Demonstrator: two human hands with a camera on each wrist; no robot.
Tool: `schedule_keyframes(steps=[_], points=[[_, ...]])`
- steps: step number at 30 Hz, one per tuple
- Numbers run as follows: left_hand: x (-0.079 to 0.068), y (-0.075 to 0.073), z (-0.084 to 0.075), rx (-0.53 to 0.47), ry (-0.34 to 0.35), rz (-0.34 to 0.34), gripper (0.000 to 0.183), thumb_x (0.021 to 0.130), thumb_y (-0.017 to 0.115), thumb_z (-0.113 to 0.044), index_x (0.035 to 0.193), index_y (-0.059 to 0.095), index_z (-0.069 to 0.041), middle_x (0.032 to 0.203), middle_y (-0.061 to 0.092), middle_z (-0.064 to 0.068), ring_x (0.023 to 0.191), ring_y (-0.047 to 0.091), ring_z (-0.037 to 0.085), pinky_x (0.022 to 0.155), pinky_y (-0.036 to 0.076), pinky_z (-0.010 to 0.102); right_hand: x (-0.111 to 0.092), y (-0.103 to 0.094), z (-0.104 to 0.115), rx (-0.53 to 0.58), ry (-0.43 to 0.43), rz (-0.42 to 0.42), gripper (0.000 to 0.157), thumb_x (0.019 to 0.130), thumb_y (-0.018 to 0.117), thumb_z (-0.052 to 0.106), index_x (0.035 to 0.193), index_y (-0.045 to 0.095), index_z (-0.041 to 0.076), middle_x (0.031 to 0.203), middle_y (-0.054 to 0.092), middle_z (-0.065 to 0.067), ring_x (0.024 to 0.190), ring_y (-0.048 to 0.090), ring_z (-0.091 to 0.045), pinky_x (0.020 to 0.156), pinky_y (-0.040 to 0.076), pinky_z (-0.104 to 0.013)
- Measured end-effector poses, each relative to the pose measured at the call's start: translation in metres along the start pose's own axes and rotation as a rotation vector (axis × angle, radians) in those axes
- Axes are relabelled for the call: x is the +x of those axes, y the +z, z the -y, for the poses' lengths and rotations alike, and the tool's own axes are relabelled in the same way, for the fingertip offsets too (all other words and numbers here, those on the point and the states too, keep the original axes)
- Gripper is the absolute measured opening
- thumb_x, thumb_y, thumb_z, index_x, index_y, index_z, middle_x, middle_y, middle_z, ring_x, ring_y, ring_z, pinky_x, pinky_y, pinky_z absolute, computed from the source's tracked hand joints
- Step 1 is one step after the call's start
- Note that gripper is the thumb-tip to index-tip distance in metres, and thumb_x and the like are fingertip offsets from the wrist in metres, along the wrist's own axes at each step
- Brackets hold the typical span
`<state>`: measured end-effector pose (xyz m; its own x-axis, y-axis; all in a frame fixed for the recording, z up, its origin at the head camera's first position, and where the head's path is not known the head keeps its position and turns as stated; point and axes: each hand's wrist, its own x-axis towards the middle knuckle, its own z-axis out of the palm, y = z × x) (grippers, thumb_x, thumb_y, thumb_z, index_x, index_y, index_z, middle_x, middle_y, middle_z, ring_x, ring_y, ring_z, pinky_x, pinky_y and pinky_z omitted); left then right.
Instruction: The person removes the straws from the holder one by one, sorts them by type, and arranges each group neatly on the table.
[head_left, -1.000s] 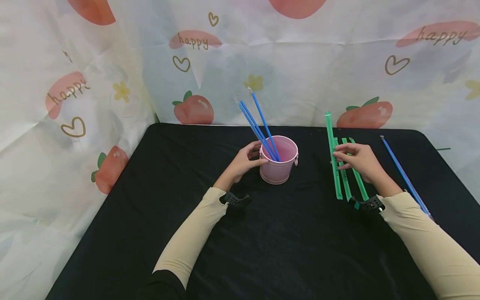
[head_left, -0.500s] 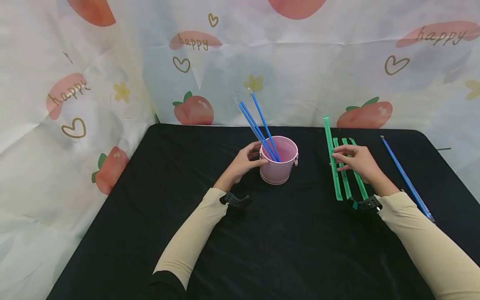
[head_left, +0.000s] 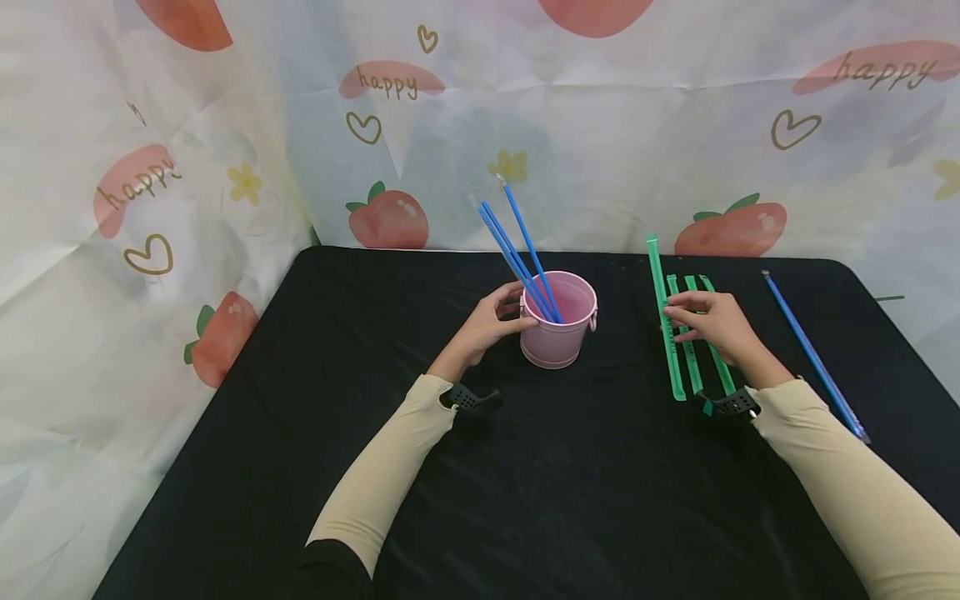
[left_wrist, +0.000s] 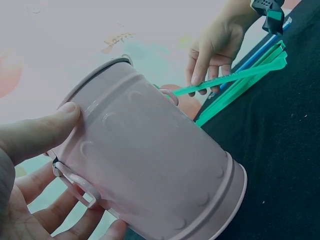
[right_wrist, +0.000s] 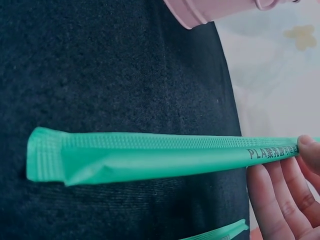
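Observation:
In the head view my left hand holds a small pink bucket by its left side, thumb at the front of the rim. The left wrist view shows the thumb on the bucket's wall and the fingers behind a side handle. Blue straws lean leftward inside the bucket, their upper ends in clear wrapping. To the right, my right hand pinches a green paper-wrapped straw near its middle. Dark print shows on that wrapper in the right wrist view.
More green wrapped straws lie on the black-covered table under and beside my right hand. Farther right lie blue straws, partly along the right forearm. A printed curtain stands behind the table's far edge.
The pinched green straw's upper end has dropped slightly and shifted a little left. My right hand and forearm have moved slightly left; the left hand and bucket have stayed put.

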<state>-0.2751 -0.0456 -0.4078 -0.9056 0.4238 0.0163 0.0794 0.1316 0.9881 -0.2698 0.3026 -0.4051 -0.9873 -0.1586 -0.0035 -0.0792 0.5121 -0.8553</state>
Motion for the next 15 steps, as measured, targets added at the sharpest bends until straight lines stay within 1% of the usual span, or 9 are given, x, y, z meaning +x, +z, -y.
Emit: schedule_keyframes(steps=[6,15], points=[[-0.0007,-0.0002,-0.0008,0.009,0.005,0.0,0.062,0.088,0.063,-0.01,0.143,0.035,-0.009,0.145,0.041,0.014,0.134,0.04,0.031,0.104,0.041,0.045,0.0014,0.0005,-0.0003,-0.012,0.017,0.003,0.046,0.095,0.055,0.023,0.122,0.05,-0.013,0.078,0.057,0.029,0.072,0.059,0.009,0.065,0.058,-0.029],[0.0001,0.0,-0.0005,-0.002,0.008,-0.002,0.061,0.088,0.063,-0.008,0.143,0.036,-0.009,0.145,0.041,0.014,0.133,0.042,0.032,0.104,0.042,0.044,0.003,0.0018,-0.0011,-0.032,0.035,0.002,0.045,0.095,0.054,0.023,0.122,0.052,-0.013,0.075,0.057,0.027,0.07,0.059,0.009,0.065,0.058,-0.029]])
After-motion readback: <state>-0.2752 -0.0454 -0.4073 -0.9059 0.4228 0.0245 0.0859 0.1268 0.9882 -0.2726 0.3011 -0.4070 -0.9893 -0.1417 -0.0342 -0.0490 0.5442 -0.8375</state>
